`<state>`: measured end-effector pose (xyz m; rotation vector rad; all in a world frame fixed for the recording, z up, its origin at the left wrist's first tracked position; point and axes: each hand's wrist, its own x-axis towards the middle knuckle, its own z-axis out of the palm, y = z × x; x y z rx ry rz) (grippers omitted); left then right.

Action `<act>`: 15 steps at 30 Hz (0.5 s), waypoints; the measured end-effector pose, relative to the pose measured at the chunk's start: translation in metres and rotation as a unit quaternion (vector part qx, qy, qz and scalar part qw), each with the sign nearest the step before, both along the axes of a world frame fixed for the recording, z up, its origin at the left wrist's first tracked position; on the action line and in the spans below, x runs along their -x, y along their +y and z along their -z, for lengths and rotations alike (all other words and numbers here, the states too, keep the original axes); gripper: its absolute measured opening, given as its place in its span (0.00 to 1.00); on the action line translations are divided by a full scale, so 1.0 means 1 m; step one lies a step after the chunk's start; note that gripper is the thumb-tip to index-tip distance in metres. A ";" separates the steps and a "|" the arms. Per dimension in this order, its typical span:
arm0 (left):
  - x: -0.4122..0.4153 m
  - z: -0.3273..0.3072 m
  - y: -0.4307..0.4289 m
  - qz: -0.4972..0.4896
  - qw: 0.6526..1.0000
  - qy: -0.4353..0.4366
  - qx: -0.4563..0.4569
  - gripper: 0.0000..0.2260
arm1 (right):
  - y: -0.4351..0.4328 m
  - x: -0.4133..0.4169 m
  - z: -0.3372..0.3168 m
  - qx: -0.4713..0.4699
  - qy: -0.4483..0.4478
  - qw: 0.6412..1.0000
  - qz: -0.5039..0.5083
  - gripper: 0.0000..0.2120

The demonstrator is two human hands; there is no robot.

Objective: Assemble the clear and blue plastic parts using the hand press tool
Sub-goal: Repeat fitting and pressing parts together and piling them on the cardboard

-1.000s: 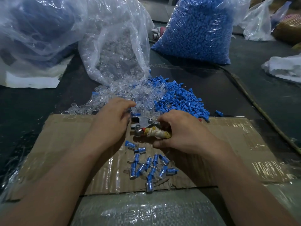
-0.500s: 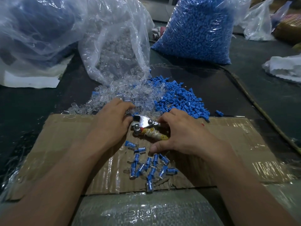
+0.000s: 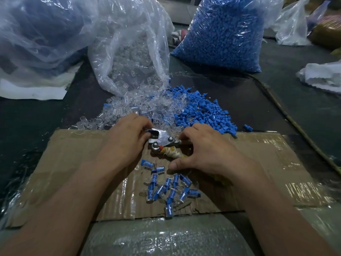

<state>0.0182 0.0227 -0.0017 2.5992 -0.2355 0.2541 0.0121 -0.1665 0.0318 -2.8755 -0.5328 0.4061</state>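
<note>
On the near side of the hand press tool (image 3: 163,140), assembled blue-and-clear pieces (image 3: 171,189) lie scattered on a cardboard sheet (image 3: 73,163) spread over the tabletop (image 3: 239,93). The tool rests on that sheet, its long axis running left to right. Its shiny metal head points left and its handle, bound in yellowish-white wrapping, trails right. At the head, the left hand (image 3: 127,141) has its fingers pinching a blue part (image 3: 152,133) seated in the mouth. The right hand (image 3: 208,150) curls its fingers round the handles. Just beyond the tool lie loose clear parts (image 3: 147,108) and blue parts (image 3: 204,111). Farther beyond stand a clear-parts bag (image 3: 132,58) and a blue-parts bag (image 3: 225,34).
</note>
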 end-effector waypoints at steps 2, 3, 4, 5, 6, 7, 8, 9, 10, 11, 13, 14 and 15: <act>0.000 -0.001 0.000 -0.003 1.000 -0.002 0.006 0.05 | -0.001 0.000 -0.001 0.000 0.002 1.000 0.004 0.36; 0.000 -0.002 0.000 -0.006 1.000 -0.003 0.010 0.05 | -0.001 0.000 -0.001 0.000 0.002 1.000 0.006 0.34; 0.000 -0.002 0.000 -0.007 1.000 -0.005 0.012 0.04 | -0.002 0.000 -0.002 0.002 0.001 1.000 0.007 0.33; 0.001 -0.003 0.000 -0.007 1.000 -0.007 0.012 0.04 | -0.003 0.000 -0.002 0.004 0.000 1.000 0.008 0.31; 0.001 -0.003 0.001 -0.006 1.000 -0.008 0.012 0.04 | -0.003 0.000 -0.003 0.008 -0.002 1.000 0.010 0.30; 0.002 -0.004 0.000 -0.006 1.000 -0.007 0.010 0.05 | -0.004 -0.001 -0.004 0.009 -0.002 1.000 0.013 0.29; 0.001 -0.003 0.000 -0.007 1.000 -0.006 0.007 0.05 | -0.005 -0.001 -0.004 0.008 0.000 1.000 0.017 0.29; 0.001 -0.003 0.000 -0.010 1.000 -0.009 0.010 0.05 | -0.006 -0.002 -0.004 0.007 0.002 1.000 0.020 0.29; 0.001 -0.003 -0.001 -0.020 0.999 -0.015 0.024 0.04 | -0.006 -0.002 -0.005 0.006 0.002 1.000 0.021 0.29; 0.001 -0.003 -0.001 -0.037 0.998 -0.022 0.051 0.04 | -0.007 -0.002 -0.005 0.006 0.002 1.000 0.022 0.29; 0.003 -0.006 -0.002 -0.078 0.987 -0.027 0.136 0.04 | -0.008 -0.003 -0.005 0.007 0.001 1.000 0.023 0.29; 0.004 -0.008 -0.003 -0.094 0.977 -0.018 0.192 0.05 | -0.009 -0.003 -0.005 0.007 0.001 1.000 0.024 0.29; 0.005 -0.010 -0.003 -0.101 0.961 -0.002 0.256 0.06 | -0.009 -0.003 -0.006 0.000 -0.003 1.000 0.026 0.29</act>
